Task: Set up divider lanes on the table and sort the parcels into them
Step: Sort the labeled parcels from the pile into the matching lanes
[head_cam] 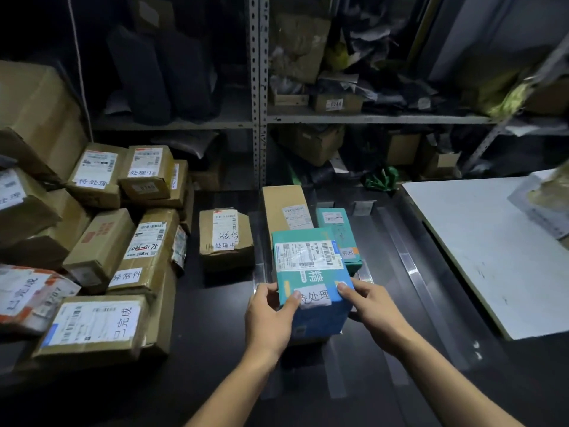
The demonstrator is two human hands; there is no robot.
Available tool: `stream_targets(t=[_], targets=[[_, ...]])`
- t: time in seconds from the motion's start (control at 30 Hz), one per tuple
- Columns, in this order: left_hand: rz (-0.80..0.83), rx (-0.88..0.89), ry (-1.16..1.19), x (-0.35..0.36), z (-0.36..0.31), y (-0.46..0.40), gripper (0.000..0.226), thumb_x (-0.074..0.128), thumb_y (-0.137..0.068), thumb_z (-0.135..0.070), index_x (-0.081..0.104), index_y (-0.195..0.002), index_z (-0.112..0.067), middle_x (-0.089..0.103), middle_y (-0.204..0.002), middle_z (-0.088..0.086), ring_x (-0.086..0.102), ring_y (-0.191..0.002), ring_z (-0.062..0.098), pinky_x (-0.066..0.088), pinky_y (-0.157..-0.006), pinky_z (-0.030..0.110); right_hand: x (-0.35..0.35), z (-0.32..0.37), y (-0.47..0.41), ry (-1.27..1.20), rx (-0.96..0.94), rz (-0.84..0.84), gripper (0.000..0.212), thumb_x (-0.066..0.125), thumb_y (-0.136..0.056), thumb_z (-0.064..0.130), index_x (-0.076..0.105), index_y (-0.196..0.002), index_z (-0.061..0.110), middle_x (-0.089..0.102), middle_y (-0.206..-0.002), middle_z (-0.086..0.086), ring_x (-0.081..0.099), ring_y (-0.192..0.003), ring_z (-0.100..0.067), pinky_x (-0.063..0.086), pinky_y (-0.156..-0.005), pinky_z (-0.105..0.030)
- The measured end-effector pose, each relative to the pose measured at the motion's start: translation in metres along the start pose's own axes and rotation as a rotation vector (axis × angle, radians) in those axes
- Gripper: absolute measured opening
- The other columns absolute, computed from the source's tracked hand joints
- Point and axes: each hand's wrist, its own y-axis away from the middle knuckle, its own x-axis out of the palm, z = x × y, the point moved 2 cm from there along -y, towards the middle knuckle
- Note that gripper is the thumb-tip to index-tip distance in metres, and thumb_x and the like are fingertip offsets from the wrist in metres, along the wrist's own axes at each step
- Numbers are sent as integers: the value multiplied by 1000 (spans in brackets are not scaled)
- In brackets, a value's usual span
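Teal parcel [311, 278] gripped at its near end, left hand [271, 318] and right hand [374, 312] curled round either side, low over a lane between metal dividers [412, 272] on the dark table [215, 334]. Partway done, by the look: dividers laid; long brown box [284, 208] and small teal box [338, 232] already in lanes. Unsorted pile [101, 241] at left; lone brown parcel [224, 238] just outside the lanes.

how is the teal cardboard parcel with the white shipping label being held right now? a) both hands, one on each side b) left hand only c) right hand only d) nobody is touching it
a: the left hand and right hand each grip a near corner of the teal cardboard parcel, thumbs on top.
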Motion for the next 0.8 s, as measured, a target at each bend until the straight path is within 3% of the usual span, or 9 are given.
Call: stream_targets(t=[0.1, 0.23, 0.4, 0.6, 0.73, 0.8], targets=[[0, -56, -9, 13, 12, -8, 18, 74, -85, -30, 58, -92, -25, 67, -105, -5, 62, -95, 9, 41, -63, 15, -3, -16, -14, 13, 26, 17, 20, 54, -101, 21, 70, -113, 19, 77, -102, 7, 72, -89, -4, 54, -70, -21], [-28, -97, -28, 26, 30, -21, 21, 75, -83, -29, 55, -88, -24, 68, -104, -1, 62, -92, 14, 46, -70, 26, -6, -29, -35, 9, 67, 37, 25, 56, -100, 20, 68, -120, 14, 76, -106, 2, 72, -92, -7, 54, -70, -19], [-26, -116, -79, 32, 46, -22, 25, 76, -82, -28, 53, -91, -25, 66, -105, -1, 61, -94, 14, 47, -73, 27, -9, -43, -41, 70, 75, 72, 21, 55, -101, 19, 65, -118, 23, 75, -109, 7, 71, -96, -7, 53, -71, -17], [1, -110, -83, 30, 52, -23, 32, 78, -80, -29, 50, -97, -26, 65, -106, -5, 62, -97, 9, 53, -80, 28, -13, -53, -43, 141, 94, 72, 38, 60, -97, 33, 54, -132, 21, 70, -119, 7, 67, -109, -8, 57, -92, -33], [-20, -83, -64, 26, 51, -29, 35, 79, -79, -29, 51, -100, -26, 65, -108, -3, 63, -96, 9, 55, -86, 35, -13, -36, -42, 226, 49, 20, 46, 63, -95, 31, 48, -137, 22, 58, -133, 12, 57, -116, -3, 50, -92, -23], [-34, -69, -41, 22, 47, -33, 40, 80, -78, -34, 51, -105, -26, 63, -108, -2, 63, -97, 10, 56, -87, 39, -10, -16, -41, 320, -51, -78, 51, 64, -95, 30, 45, -141, 20, 52, -125, 17, 50, -115, 0, 44, -87, -13]])
